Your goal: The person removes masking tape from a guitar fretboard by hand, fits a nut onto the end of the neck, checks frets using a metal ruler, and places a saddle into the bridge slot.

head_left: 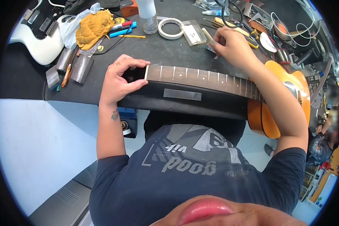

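Note:
A guitar (267,116) with an orange-yellow body lies across the bench, its dark fretboard (205,77) pointing left. No strings show on the neck. At the neck's left end, my left hand (118,77) pinches the pale guitar nut (147,72) between thumb and forefinger; its palm hides part of the headstock. My right hand (231,45) is beyond the neck with its fingers curled together. A small pale yellowish piece shows at those fingertips, too covered to name. Close by lies a clear plastic case (193,33) with white strips. A flat metal bar (182,94) rests in front of the neck.
A roll of tape (170,29), a bottle (148,19), markers (123,30) and a yellow cloth (94,29) lie at the back. On the left are a white guitar body (45,47) and metal blocks (81,69). Tools and cables crowd the right; another person (322,148) sits there.

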`<act>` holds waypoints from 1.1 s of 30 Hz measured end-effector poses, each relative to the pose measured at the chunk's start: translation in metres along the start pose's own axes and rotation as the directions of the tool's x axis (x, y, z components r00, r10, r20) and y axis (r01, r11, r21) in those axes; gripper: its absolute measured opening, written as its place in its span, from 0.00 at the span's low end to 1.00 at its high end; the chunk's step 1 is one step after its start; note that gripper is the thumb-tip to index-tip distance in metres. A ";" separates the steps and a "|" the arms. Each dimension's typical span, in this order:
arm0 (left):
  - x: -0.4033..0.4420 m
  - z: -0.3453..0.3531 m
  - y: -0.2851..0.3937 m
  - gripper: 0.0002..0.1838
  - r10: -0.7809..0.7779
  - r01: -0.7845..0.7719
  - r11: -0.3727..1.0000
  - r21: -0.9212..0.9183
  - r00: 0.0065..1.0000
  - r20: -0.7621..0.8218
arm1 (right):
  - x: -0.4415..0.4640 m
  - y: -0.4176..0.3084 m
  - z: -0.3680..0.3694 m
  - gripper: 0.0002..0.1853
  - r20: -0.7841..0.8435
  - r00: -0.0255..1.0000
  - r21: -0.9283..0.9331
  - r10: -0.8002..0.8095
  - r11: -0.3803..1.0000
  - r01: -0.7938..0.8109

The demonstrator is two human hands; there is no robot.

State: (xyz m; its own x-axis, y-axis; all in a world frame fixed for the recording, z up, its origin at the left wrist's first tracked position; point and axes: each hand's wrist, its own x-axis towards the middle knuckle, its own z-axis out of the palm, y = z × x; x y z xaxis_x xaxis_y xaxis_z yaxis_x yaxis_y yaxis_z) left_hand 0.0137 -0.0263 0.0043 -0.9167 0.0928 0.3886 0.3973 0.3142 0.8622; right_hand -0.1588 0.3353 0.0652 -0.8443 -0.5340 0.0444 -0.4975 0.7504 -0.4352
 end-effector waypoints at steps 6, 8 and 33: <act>0.002 -0.002 0.001 0.26 0.007 -0.007 0.997 0.077 1.000 0.011 | -0.019 -0.016 -0.010 0.13 0.002 0.996 0.007 -0.086 0.996 0.086; 0.002 -0.003 0.002 0.26 -0.003 0.001 0.996 0.094 1.000 0.019 | -0.019 -0.016 -0.012 0.13 0.007 0.999 0.023 -0.045 0.999 0.045; 0.002 0.001 0.005 0.26 0.026 -0.028 0.997 0.072 0.999 0.022 | 0.064 -0.012 0.022 0.15 0.127 0.992 -0.336 0.000 0.941 0.043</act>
State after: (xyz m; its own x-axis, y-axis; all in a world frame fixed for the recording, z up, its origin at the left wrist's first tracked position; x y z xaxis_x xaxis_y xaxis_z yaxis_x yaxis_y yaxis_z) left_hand 0.0137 -0.0234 0.0085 -0.9067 0.1221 0.4037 0.4186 0.3785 0.8256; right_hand -0.2027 0.2832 0.0539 -0.8121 -0.5792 -0.0702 -0.5714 0.8139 -0.1055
